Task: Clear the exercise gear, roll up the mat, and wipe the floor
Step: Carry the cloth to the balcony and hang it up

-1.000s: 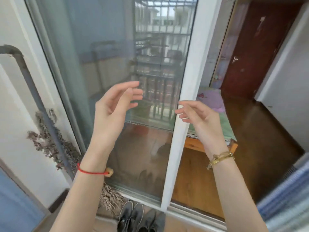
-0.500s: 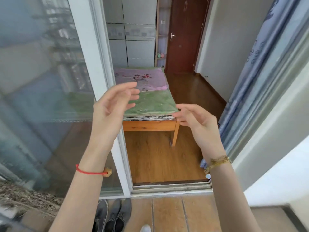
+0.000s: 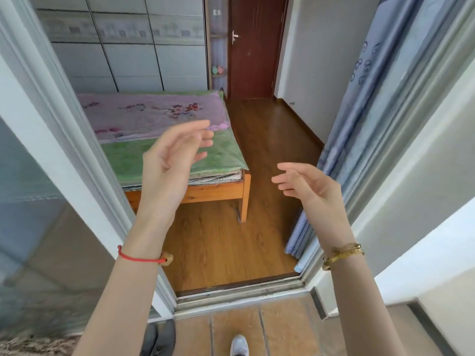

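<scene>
My left hand (image 3: 172,160) is raised in front of me, fingers apart and slightly curled, holding nothing; a red string bracelet circles its wrist. My right hand (image 3: 308,186) hovers lower and to the right, also empty with spread fingers, a gold bracelet on the wrist. Both hands float in the open sliding doorway, above the wooden bedroom floor (image 3: 226,242). No mat, exercise gear or cloth shows in this view.
A wooden bed (image 3: 218,194) with pink and green covers fills the left of the room. A white door frame (image 3: 64,140) with glass stands left, a blue curtain (image 3: 359,109) right. The door track (image 3: 239,289) crosses below. Dark shoes (image 3: 159,337) lie on the tiles; a brown door (image 3: 254,47) is at the back.
The view has swung right from the glass pane to the open doorway and moved closer. Both hands stay raised and empty, now spread a little further apart.
</scene>
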`<state>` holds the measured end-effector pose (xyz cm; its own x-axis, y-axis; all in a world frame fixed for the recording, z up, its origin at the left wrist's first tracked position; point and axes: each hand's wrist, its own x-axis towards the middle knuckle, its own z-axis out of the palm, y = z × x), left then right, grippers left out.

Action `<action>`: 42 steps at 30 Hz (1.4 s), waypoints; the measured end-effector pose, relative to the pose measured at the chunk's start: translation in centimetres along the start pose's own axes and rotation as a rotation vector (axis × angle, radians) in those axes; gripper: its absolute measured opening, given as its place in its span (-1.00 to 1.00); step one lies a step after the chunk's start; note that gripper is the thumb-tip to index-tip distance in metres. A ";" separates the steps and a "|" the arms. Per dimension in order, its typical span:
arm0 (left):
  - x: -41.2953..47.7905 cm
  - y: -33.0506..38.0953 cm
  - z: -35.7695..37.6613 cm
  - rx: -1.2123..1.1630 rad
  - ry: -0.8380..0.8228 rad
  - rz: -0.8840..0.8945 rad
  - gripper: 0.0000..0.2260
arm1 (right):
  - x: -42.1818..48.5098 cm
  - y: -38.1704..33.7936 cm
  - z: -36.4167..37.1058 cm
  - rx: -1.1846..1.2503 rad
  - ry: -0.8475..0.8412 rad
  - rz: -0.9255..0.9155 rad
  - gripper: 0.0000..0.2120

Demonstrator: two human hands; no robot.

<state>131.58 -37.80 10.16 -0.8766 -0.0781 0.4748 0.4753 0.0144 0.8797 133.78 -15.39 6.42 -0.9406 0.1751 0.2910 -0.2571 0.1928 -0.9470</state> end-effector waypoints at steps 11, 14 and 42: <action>12.7 -8.1 9.0 -0.018 -0.014 -0.067 -0.83 | 15.6 5.7 -2.9 -0.055 -0.041 0.005 -0.78; 16.1 -10.5 11.1 -0.027 -0.012 -0.100 -0.84 | 19.8 7.4 -3.6 -0.052 -0.039 0.015 -0.78; 52.3 -27.8 30.4 -0.025 0.075 -0.122 -0.81 | 65.1 18.3 -8.8 -0.039 -0.120 0.077 -0.78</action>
<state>70.18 -12.00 11.25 -0.9202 -0.1523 0.3606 0.3682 -0.0241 0.9294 69.78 8.05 9.29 -0.9775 0.0749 0.1971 -0.1765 0.2209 -0.9592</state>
